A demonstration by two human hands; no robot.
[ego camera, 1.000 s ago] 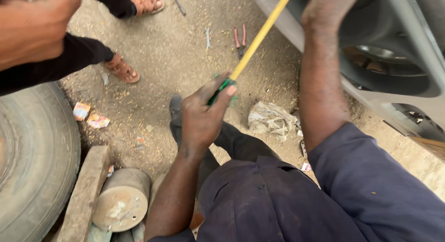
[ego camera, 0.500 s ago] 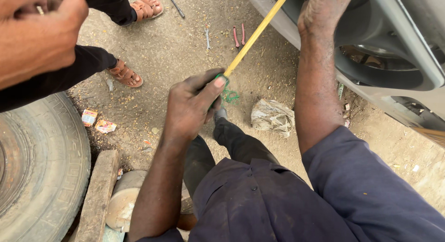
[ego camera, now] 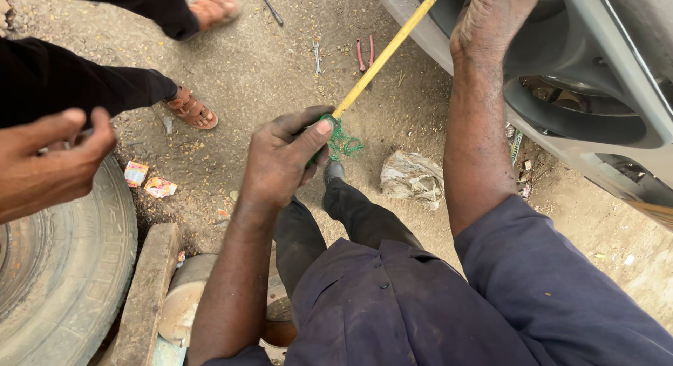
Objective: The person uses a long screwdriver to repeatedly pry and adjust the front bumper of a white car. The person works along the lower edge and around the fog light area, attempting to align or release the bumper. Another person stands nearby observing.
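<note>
So I've got my left hand (ego camera: 284, 163) wrapped around the bottom end of this yellow rod (ego camera: 382, 57), fingers curled and thumb pressed down right where the green cord (ego camera: 343, 145) is wound round it. The rod runs up at a slant toward the top edge of the view and into the wheel arch of the vehicle (ego camera: 596, 92). My right hand (ego camera: 494, 19) is up there, pressed flat against the edge of the arch; you can't really see the fingers, so can't tell if it's gripping anything

My tip for this bit: keep the thumb on the cord wrap so the rod doesn't twist, and brace with the other arm so the push goes straight along the rod, not sideways

The rod looks thin, straight and stiff, with a yellow finish a bit scuffed, and the green cord is frayed and loopy at the bottom. Below it on the dirt ground (ego camera: 245, 71) is a crumpled rag (ego camera: 412, 177), and a worn tyre (ego camera: 63, 268) sits at the left edge. Somebody else's hand (ego camera: 49, 159) hovers over that tyre
</note>
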